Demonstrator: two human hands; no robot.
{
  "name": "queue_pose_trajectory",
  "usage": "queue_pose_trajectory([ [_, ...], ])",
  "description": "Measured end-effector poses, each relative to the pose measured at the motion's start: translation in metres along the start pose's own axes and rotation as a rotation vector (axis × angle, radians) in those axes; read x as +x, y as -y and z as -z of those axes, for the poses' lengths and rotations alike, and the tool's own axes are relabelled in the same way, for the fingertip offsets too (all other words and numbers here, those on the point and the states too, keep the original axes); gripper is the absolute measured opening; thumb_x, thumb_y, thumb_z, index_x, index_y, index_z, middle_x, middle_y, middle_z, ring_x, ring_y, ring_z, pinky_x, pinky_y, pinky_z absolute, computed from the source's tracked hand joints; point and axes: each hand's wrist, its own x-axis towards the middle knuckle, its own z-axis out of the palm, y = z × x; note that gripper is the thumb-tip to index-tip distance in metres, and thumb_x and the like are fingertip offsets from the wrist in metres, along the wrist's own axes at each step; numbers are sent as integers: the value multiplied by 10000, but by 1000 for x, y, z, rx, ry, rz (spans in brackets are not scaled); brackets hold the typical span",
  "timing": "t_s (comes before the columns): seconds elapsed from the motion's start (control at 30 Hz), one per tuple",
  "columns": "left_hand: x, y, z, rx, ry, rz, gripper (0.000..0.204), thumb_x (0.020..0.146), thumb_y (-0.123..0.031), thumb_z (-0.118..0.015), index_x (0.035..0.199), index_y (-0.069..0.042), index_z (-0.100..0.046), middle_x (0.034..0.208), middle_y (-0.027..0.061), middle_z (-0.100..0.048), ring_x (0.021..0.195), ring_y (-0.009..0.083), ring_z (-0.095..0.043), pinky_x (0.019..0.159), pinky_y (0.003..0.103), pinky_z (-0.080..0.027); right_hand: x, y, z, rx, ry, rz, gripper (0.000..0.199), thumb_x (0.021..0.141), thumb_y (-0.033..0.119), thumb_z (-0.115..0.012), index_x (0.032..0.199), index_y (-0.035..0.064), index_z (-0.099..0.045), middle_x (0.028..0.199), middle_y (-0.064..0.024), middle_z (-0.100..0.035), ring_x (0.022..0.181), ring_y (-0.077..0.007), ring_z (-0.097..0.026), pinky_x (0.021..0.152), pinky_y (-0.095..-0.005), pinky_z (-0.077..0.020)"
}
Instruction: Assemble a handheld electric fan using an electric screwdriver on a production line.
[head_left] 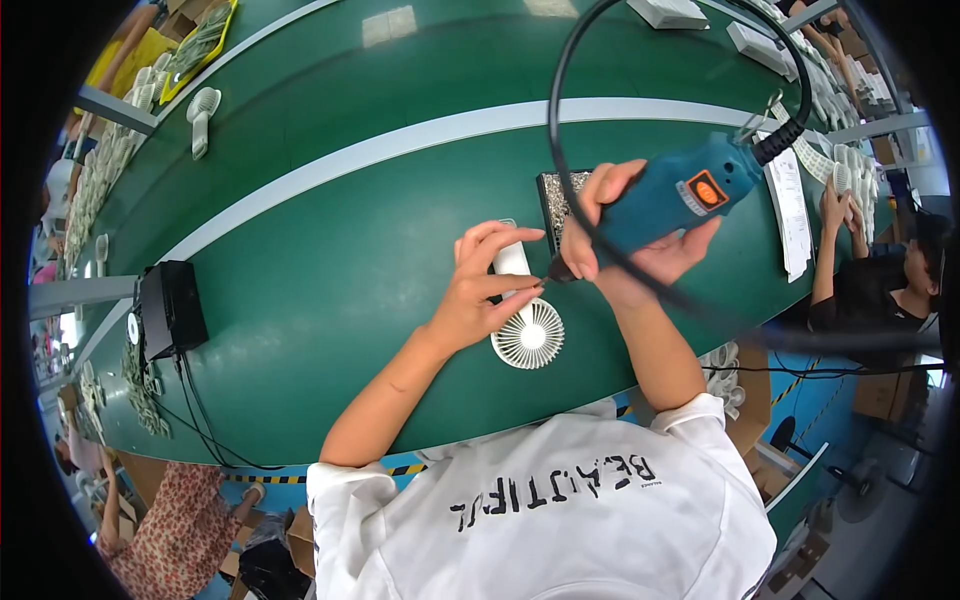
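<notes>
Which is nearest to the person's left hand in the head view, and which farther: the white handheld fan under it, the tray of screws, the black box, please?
From the left hand:
1. White handheld fan, touching, just right of it.
2. Tray of screws, beyond, up-right.
3. Black box, far left at belt edge.

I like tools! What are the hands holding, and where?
Right hand grips the blue electric screwdriver around its body; left hand steadies the white handheld fan at its handle.

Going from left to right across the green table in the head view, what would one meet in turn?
Black box → left hand → white handheld fan → right hand → blue electric screwdriver → white paper sheet.
</notes>
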Motion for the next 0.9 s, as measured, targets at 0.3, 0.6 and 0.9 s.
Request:
queue_pose_trajectory([
  [0.3, 0, 0, 6, 167, -260, 253, 248, 672, -101, -782, 898, -19, -726, 1309, 82, -524, 1159, 325, -426, 998, 425, -338, 27, -48, -20, -435, -192, -30, 951, 684, 893, -355, 1014, 9, -474, 863, -124, -539, 485, -167, -534, 459, -265, -429],
  [0.6, -7, 5, 3, 218, -235, 323, 296, 645, -123, -792, 916, -25, -726, 1339, 97, -496, 1168, 333, -429, 989, 429, -336, 30, -62, -17, -553, -106, -84, 954, 677, 905, -341, 1000, 17, -466, 849, -97, -532, 492, -122, -502, 473, -235, -404],
  [0.9, -4, 8, 8, 246, -264, 325, 284, 651, -108, -768, 922, -64, -696, 1263, 120, -524, 1150, 331, -466, 962, 443, -355, 46, -47, -33, -544, -120, 24, 957, 713, 879, -340, 989, -24, -501, 855, -123, -571, 443, -141, -495, 403, -262, -395],
])
